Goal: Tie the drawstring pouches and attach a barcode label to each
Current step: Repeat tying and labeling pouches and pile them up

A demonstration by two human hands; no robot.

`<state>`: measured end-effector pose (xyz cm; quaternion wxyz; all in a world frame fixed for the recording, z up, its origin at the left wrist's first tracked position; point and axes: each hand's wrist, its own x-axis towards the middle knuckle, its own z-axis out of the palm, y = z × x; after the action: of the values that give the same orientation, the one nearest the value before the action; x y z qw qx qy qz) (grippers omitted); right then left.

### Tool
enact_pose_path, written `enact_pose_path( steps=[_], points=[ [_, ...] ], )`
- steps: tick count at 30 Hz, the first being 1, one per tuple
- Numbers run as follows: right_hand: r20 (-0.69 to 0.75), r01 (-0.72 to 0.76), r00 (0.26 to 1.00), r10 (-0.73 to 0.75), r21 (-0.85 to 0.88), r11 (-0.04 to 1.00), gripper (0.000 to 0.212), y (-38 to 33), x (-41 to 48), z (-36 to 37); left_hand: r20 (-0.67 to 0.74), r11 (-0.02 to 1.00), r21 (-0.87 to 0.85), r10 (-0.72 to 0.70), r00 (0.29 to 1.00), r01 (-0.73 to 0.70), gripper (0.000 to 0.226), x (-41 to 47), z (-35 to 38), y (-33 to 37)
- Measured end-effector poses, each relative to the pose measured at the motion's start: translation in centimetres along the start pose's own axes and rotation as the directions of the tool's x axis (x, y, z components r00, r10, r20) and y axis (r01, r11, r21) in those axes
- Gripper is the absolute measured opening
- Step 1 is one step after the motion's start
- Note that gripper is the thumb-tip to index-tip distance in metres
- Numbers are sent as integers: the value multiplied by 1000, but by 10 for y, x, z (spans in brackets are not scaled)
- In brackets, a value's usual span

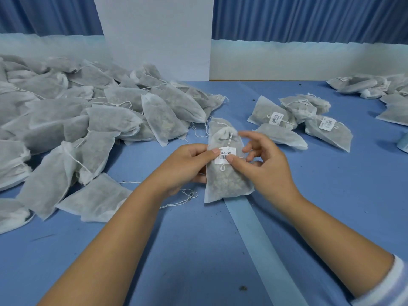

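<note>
Labelling step: L hand [187,165] pinching pouch [227,184], thumb on barcode label [225,155]; R hand [261,162] spread, thumb pressing. Next: rub flat, set aside.

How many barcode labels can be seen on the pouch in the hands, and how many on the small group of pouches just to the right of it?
Barcode label on the held pouch: 1
Labels on the small group of pouches: 3
Total: 4
</note>
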<state>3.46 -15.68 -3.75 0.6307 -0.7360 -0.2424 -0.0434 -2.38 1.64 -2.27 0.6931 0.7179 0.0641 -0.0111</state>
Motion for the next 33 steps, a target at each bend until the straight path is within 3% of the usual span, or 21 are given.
enact_pose_path(
  steps=[2, 6, 10, 15, 22, 27, 33],
  points=[
    [-8, -64, 998, 64, 54, 996, 49, -1, 1, -2, 3, 1000, -5, 1, 1000, -1, 20, 0, 0, 0],
    [82, -315, 949, 304, 287, 905, 34, -4, 6, -3, 20, 1000, -17, 0, 1000, 1, 19, 0, 0, 0],
    [262, -409, 909, 325, 401, 820, 39, -6, 6, -6, 27, 997, -72, 11, 1000, -9, 18, -1, -1, 0],
    [237, -394, 917, 322, 398, 829, 30, -5, 7, -6, 0, 993, -116, -3, 1000, 3, 15, 1, 1, -1],
    [189, -299, 949, 252, 290, 909, 33, -5, 6, -4, -49, 987, -162, 2, 999, -10, 18, 5, 3, -5],
    [336, -152, 938, 84, 182, 971, 39, -5, 4, -7, -223, 960, -277, -20, 975, -44, 24, 12, 0, -4],
    [223, -131, 971, 83, 206, 970, 8, -1, 7, -6, -348, 961, -275, -128, 929, 29, 39, 14, -5, -4]
  ],
)
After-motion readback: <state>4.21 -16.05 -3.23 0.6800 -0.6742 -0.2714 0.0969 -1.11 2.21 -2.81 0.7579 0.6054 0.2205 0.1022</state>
